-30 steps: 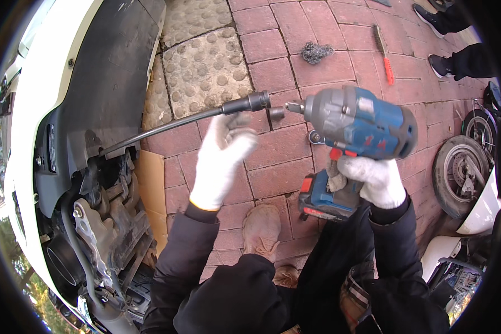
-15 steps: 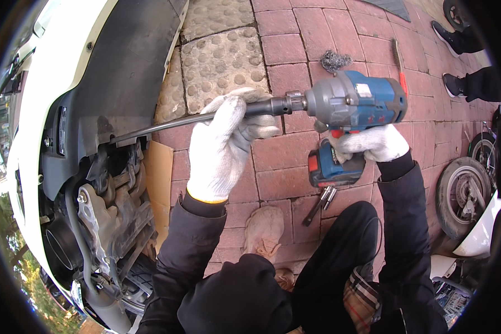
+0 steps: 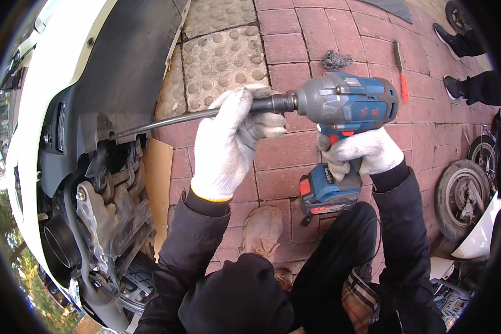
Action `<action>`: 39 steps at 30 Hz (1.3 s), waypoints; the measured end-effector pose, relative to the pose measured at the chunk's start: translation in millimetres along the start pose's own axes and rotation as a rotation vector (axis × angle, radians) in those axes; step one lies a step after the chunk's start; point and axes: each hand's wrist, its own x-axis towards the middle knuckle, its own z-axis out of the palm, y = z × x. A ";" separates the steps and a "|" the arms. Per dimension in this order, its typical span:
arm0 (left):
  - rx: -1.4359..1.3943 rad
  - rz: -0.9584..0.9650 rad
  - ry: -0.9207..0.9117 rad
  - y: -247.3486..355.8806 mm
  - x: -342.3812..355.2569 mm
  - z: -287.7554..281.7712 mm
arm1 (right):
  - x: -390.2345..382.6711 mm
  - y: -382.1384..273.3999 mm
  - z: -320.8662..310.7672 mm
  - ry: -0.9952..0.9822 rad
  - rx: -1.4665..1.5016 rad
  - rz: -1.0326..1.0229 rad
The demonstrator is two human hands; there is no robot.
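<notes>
Drill (image 3: 345, 106): one blue and grey cordless unit with a battery pack at its base, held level above the brick pavement (image 3: 295, 50). One long dark extension bar (image 3: 189, 117) runs left from its nose to the scooter's engine area (image 3: 111, 195). Right hand (image 3: 362, 153), in a white glove, is clenched round the drill's grip, directly beneath the body. Left hand (image 3: 228, 145), also gloved, is wrapped round the bar just left of the drill's nose. One sheet of cardboard (image 3: 158, 183) lies beside the scooter. One loose wheel (image 3: 462, 195) lies at right. One red-handled tool (image 3: 402, 64) and one grey metal tangle (image 3: 337, 60) lie far on the bricks. Two dark shoes (image 3: 456, 61) of another person stand at far right. No containers observed.
</notes>
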 end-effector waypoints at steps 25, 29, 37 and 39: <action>-0.241 0.285 0.051 47.2 -23.8 -60.5 | 10.7 6.0 -19.6 -0.027 -0.154 -0.047; -0.158 0.255 0.081 50.0 -21.3 -65.2 | 12.3 10.7 -25.9 -0.076 -0.218 -0.062; -0.170 0.247 -0.007 51.2 -20.4 -59.5 | 16.4 -4.2 -52.0 -0.014 -0.415 -0.167; -0.189 0.223 -0.014 47.7 -22.2 -54.6 | 7.8 -2.4 -56.3 -0.039 -0.349 -0.134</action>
